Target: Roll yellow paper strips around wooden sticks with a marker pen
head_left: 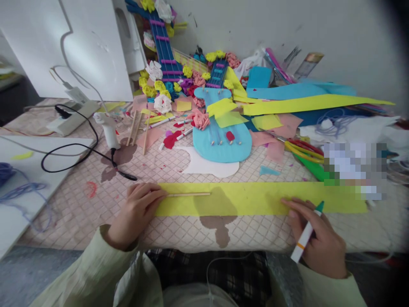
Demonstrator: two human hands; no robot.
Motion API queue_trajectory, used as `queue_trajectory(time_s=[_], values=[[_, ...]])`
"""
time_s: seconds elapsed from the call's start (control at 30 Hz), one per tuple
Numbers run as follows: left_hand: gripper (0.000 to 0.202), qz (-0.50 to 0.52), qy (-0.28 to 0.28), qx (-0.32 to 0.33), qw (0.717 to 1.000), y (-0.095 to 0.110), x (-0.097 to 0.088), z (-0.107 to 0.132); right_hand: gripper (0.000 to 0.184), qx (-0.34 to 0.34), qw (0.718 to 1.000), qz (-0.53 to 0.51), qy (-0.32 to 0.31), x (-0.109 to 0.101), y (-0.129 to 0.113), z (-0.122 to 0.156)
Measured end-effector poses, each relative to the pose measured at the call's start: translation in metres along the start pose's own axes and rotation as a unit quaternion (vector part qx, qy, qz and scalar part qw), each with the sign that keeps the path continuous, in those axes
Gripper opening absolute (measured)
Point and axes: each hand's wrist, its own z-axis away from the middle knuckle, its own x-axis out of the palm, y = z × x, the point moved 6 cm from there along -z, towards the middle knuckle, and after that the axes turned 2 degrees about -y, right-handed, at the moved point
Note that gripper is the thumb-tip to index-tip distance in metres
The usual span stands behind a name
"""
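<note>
A long strip of yellow paper (255,200) lies flat across the front of the table. At its left end my left hand (137,211) is closed on one end of a thin wooden stick (191,194), which lies along the strip and points right. Toward the strip's right part, my right hand (319,238) touches the paper with its fingertips. Tucked in that hand is a white pen (303,238) with a green end and an orange band, its green end tilted up and away from the paper.
Behind the strip sits a light-blue paper guitar (222,140), with a white paper cutout (207,162) partly under it. A glue gun (108,132) and its black cable are at left. Scissors (297,145) lie at right. Crepe-paper flowers (162,103) crowd the back.
</note>
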Motion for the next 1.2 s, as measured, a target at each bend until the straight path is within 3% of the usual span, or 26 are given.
queue_trajectory(time_s=[0.8,1.2], values=[[0.015,-0.004,-0.013,-0.001,1.0,0.0017,0.0013,0.0011,0.024,0.015,0.998,-0.011,0.055,-0.0055,-0.0032,-0.0055],[0.016,0.007,-0.019,0.003,1.0,0.0034,0.002,0.0013,0.027,-0.029,0.998,-0.003,0.064,-0.0053,-0.0017,-0.0037]])
